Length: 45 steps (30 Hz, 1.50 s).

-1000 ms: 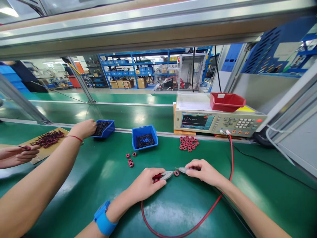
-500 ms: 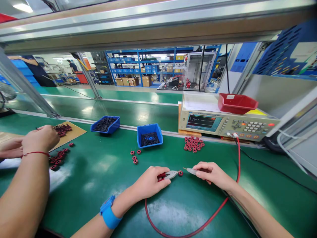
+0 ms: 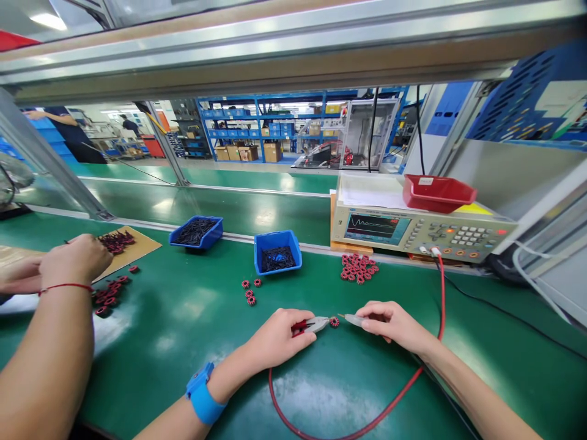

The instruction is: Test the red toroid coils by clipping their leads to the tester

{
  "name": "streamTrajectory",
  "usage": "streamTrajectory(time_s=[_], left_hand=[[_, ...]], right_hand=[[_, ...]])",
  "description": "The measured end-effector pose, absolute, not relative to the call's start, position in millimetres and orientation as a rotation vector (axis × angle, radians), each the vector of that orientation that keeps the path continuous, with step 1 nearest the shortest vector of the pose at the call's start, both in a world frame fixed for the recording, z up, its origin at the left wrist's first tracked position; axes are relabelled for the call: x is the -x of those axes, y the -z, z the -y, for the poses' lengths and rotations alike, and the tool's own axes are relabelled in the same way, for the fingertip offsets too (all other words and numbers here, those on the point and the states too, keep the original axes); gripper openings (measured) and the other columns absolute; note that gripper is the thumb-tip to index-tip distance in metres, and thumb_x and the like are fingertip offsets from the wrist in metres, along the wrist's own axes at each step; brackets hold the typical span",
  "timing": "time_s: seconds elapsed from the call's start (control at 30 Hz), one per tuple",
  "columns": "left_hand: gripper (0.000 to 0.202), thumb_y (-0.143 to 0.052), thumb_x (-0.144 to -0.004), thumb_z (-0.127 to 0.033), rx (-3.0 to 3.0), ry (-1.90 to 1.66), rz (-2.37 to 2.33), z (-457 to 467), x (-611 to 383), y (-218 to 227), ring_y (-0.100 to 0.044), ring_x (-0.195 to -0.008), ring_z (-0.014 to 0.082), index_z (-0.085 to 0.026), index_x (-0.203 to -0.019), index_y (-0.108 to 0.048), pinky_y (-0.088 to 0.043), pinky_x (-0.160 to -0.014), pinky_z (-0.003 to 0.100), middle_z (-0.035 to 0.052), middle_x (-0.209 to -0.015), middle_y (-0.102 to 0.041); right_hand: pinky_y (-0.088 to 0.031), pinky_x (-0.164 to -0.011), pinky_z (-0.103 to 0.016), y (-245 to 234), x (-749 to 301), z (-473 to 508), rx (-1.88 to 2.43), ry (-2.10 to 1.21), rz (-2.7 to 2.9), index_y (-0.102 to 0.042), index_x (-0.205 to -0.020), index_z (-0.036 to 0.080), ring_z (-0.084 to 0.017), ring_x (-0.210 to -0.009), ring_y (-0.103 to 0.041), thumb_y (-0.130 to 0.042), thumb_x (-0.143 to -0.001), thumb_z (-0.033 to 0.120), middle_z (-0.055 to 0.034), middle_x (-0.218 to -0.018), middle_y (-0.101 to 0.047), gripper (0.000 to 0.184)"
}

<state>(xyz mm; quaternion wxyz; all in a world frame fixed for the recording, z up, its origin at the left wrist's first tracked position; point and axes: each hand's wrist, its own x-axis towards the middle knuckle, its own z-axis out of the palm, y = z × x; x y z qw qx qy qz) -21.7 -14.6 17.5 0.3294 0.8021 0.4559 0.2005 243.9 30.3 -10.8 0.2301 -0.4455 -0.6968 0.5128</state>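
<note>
My left hand [image 3: 277, 337] is closed on a red-handled test clip [image 3: 312, 324] that trails a red lead [image 3: 367, 415]. My right hand [image 3: 389, 322] pinches a second metal probe [image 3: 354, 319]. Both tips meet on a small red-and-black wound coil [image 3: 334, 321] lying on the green mat [image 3: 192, 330] between my hands. A blue strap [image 3: 202, 394] circles my left wrist.
A test meter [image 3: 413, 229] with a waveform screen stands at the back right, a red tray [image 3: 438, 192] on top. A heap of coils [image 3: 358, 267], three loose coils [image 3: 250, 290] and two blue bins [image 3: 277, 252] [image 3: 196, 231] lie behind. A co-worker's arm [image 3: 50, 318] reaches over coils at the left.
The co-worker's hand drew back from the far blue bin to the cardboard sheet at the left. My own hands have stayed on the coil.
</note>
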Motion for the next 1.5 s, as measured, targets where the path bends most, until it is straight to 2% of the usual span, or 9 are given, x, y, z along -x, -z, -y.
streamTrajectory(time_s=[0.43,0.63,0.77,0.9,1.13,1.5], left_hand=[[0.009,-0.052,-0.079,-0.023,-2.106,-0.526,-1.226,16,21,-16,-0.043,-0.059,0.0112,-0.017,-0.079,-0.059,-0.028,-0.055,0.022,-0.0037,-0.065,-0.051],[0.007,-0.055,-0.076,-0.02,-2.152,-0.556,-1.197,15,22,-11,-0.045,-0.06,0.0118,-0.018,-0.081,-0.059,-0.031,-0.056,0.021,-0.0033,-0.067,-0.054],[0.008,-0.059,-0.075,-0.022,-2.226,-0.558,-1.127,16,23,-9,-0.047,-0.062,0.0128,-0.018,-0.081,-0.06,-0.033,-0.058,0.021,-0.0018,-0.07,-0.057],[0.012,-0.058,-0.078,-0.024,-2.289,-0.56,-1.055,14,24,-10,-0.049,-0.065,0.0131,-0.019,-0.088,-0.06,-0.035,-0.061,0.02,-0.0005,-0.074,-0.059],[0.014,-0.056,-0.08,-0.026,-2.28,-0.536,-0.988,10,26,-13,-0.048,-0.063,0.0122,-0.018,-0.092,-0.06,-0.033,-0.058,0.02,-0.001,-0.072,-0.056],[0.013,-0.054,-0.081,-0.026,-2.249,-0.572,-0.95,11,27,-14,-0.049,-0.063,0.0123,-0.019,-0.091,-0.06,-0.034,-0.06,0.02,-0.0012,-0.072,-0.056]], right_hand=[[-0.03,-0.038,-0.019,16,-242,-32,1.198,-1.385,1.942,-0.068,-0.084,0.017,-0.006,-0.047,-0.036,-0.059,-0.075,0.046,0.0009,-0.069,-0.049,0.032],[-0.031,-0.038,-0.018,19,-245,-33,1.246,-1.514,1.808,-0.067,-0.086,0.015,-0.004,-0.04,-0.036,-0.057,-0.075,0.052,0.0055,-0.052,-0.043,0.04],[-0.037,-0.037,-0.018,18,-248,-34,1.258,-1.586,1.623,-0.064,-0.081,0.015,-0.005,-0.043,-0.041,-0.056,-0.072,0.06,0.0018,-0.06,-0.051,0.047],[-0.037,-0.034,-0.017,21,-247,-27,1.271,-1.628,1.538,-0.062,-0.088,0.016,-0.007,-0.044,-0.042,-0.053,-0.071,0.065,0.0,-0.064,-0.054,0.052],[-0.034,-0.038,-0.017,21,-253,-12,1.316,-1.443,1.764,-0.061,-0.09,0.018,-0.008,-0.051,-0.04,-0.061,-0.071,0.054,0.0036,-0.061,-0.043,0.041],[-0.031,-0.044,-0.019,13,-249,-11,1.359,-1.362,1.859,-0.066,-0.093,0.018,-0.01,-0.057,-0.042,-0.062,-0.071,0.05,-0.0003,-0.07,-0.054,0.039]])
